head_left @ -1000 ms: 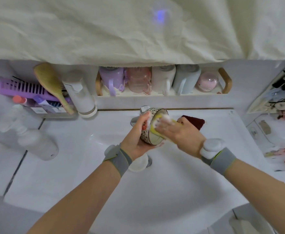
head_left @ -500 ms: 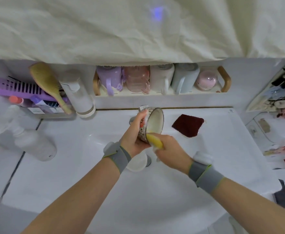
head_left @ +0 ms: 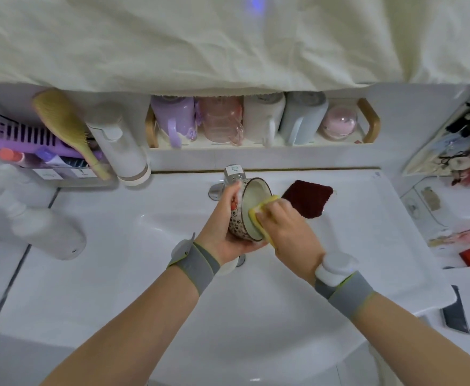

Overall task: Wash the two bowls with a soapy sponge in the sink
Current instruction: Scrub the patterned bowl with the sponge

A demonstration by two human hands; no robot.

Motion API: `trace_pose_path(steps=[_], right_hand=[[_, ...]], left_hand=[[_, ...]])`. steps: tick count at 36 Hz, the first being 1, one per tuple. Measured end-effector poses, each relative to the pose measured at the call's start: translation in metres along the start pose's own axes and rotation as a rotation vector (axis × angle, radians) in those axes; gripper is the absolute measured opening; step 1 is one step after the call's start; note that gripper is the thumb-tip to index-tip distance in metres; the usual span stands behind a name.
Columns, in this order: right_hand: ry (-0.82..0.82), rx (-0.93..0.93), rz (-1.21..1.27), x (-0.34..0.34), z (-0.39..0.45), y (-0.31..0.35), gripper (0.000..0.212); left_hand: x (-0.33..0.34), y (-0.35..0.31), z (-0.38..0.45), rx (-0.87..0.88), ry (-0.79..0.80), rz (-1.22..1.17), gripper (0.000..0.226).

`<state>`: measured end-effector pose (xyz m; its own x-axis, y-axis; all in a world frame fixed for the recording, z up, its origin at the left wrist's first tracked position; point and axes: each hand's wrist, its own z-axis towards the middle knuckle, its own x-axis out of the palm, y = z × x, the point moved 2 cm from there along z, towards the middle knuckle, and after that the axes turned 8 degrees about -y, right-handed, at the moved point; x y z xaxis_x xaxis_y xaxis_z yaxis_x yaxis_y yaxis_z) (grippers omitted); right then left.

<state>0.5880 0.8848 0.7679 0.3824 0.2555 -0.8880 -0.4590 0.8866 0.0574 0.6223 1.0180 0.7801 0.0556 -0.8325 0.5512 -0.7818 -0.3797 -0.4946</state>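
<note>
Over the white sink (head_left: pixel 256 316) my left hand (head_left: pixel 222 232) grips a small flower-patterned bowl (head_left: pixel 240 218) tilted on its side, its white inside facing right. My right hand (head_left: pixel 286 229) holds a yellow soapy sponge (head_left: pixel 259 210) pressed against the bowl's inner wall and rim. A bit of foam sits on my left fingers. Below my left wrist a white round object (head_left: pixel 228 267), possibly the second bowl, lies in the basin, mostly hidden.
The chrome tap (head_left: pixel 232 176) stands just behind the bowl. A dark red cloth (head_left: pixel 307 197) lies on the sink's right ledge. A white pump bottle (head_left: pixel 41 227) and dispenser (head_left: pixel 122 151) stand left. Cups fill a shelf tray (head_left: pixel 371 122) behind.
My right hand has moved the sponge from the bowl's lower rim up into the bowl's inside. The bowl stays in my left hand, tilted as before.
</note>
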Motion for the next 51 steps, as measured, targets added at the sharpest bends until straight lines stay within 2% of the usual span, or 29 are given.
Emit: trace_pose_path(steps=[1,3,7,11,12,15,16,19,23,26,28,30,33,35,37,39,41,43,44,46,51], right_hand=[[0.035,-0.051,-0.038,-0.001,-0.001,-0.001,0.041],[0.03,-0.128,-0.127,-0.009,0.006,-0.009,0.047],[0.015,-0.071,-0.144,-0.013,0.021,-0.016,0.048],[0.083,-0.275,-0.176,-0.018,0.02,-0.019,0.051],[0.079,-0.264,-0.197,-0.023,0.026,-0.026,0.049],[0.046,-0.022,-0.173,-0.03,0.038,-0.05,0.038],[0.082,-0.016,-0.158,-0.027,0.037,-0.053,0.039],[0.227,-0.164,-0.133,-0.02,0.025,-0.048,0.037],[0.035,0.082,0.003,-0.031,0.032,-0.046,0.037],[-0.08,0.089,0.046,-0.034,0.031,-0.037,0.038],[-0.128,-0.005,0.079,-0.036,0.028,-0.03,0.043],[-0.07,-0.188,0.058,-0.031,0.025,-0.022,0.043],[0.047,-0.477,-0.108,-0.021,0.025,-0.024,0.043],[0.055,-0.53,-0.227,-0.017,0.026,-0.03,0.041],[0.024,-0.455,-0.236,-0.011,0.022,-0.029,0.037],[0.038,-0.318,-0.105,-0.004,0.017,-0.021,0.044],[0.096,-0.362,-0.083,-0.004,0.016,-0.018,0.049],[0.103,-0.517,-0.239,-0.013,0.021,-0.028,0.041],[0.11,-0.528,-0.326,-0.018,0.026,-0.035,0.047],[0.114,-0.461,-0.415,-0.025,0.031,-0.037,0.06],[-0.012,-0.327,-0.306,-0.018,0.017,-0.013,0.052]], left_hand=[[0.0,0.0,0.0,-0.001,0.001,0.008,0.045],[0.003,0.001,-0.001,-0.005,0.004,0.01,0.046],[0.013,-0.008,-0.005,0.037,0.005,-0.002,0.048],[0.01,-0.013,-0.004,0.027,0.007,0.006,0.044],[0.007,-0.012,-0.004,0.023,0.0,-0.023,0.043],[0.004,-0.01,-0.003,0.025,-0.011,-0.084,0.043],[0.005,-0.009,-0.005,0.02,-0.002,-0.08,0.042],[0.009,-0.003,-0.01,0.012,0.009,-0.069,0.044],[0.008,-0.005,-0.01,0.026,-0.01,-0.097,0.047],[0.004,-0.006,-0.009,0.023,-0.039,-0.102,0.048],[0.002,-0.006,-0.008,0.021,-0.031,-0.11,0.046],[0.003,-0.006,-0.009,0.007,-0.011,-0.096,0.046],[0.008,-0.001,-0.012,0.0,0.001,-0.041,0.056],[0.014,0.0,-0.013,0.004,0.01,-0.045,0.061],[0.017,-0.004,-0.014,0.025,0.011,-0.023,0.061],[0.018,-0.008,-0.014,0.037,-0.001,0.028,0.062],[0.016,-0.008,-0.014,0.033,-0.016,0.031,0.058],[0.014,-0.006,-0.015,0.04,-0.016,-0.015,0.052],[0.014,-0.007,-0.015,0.05,-0.015,-0.032,0.052],[0.015,-0.01,-0.015,0.068,-0.002,-0.04,0.053],[0.016,-0.016,-0.017,0.106,0.003,0.076,0.044]])
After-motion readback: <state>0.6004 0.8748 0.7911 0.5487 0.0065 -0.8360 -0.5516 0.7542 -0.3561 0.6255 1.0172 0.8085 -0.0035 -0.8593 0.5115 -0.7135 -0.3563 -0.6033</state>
